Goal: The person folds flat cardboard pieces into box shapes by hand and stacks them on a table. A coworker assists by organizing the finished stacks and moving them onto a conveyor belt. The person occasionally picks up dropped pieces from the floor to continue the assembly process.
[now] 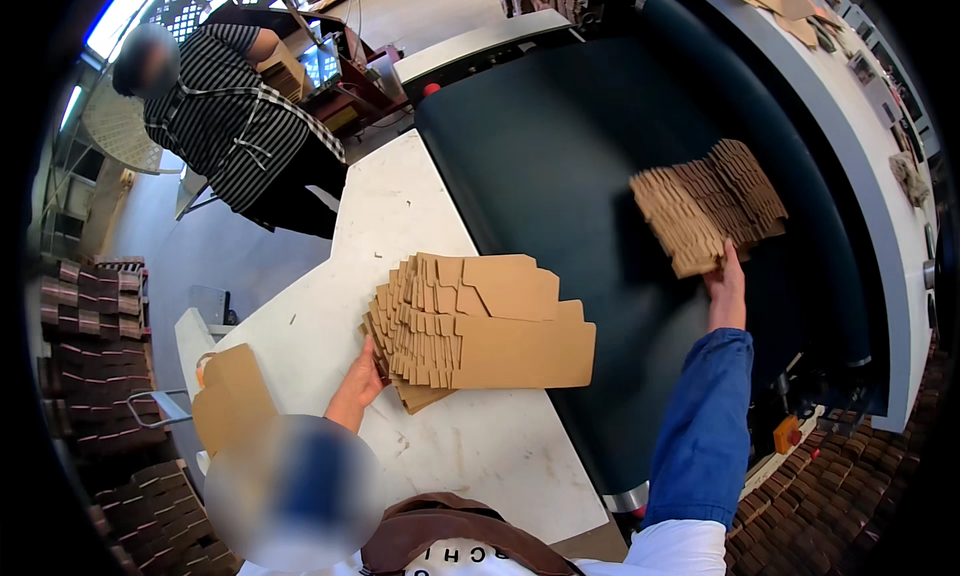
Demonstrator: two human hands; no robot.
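A fanned stack of flat brown cardboard box blanks [520, 351] lies on the white tabletop, its right end reaching over the dark conveyor belt. My left hand [358, 386] grips the stack's left edge, thumb showing at the side and the other fingers partly hidden by the cardboard. Out to the right, my right hand [728, 284] is closed on the near edge of a bundle of folded cardboard pieces [705, 206]. That bundle is over the belt, its layers staggered in rows; whether it rests on the belt I cannot tell.
The dark conveyor belt [550, 126] runs beside the white table [470, 456]. Another person [250, 126] in a striped top stands at the far left. Cardboard stacks [95, 346] line the left, with more [850, 486] at lower right. An orange control box [788, 435] sits near the belt's right side.
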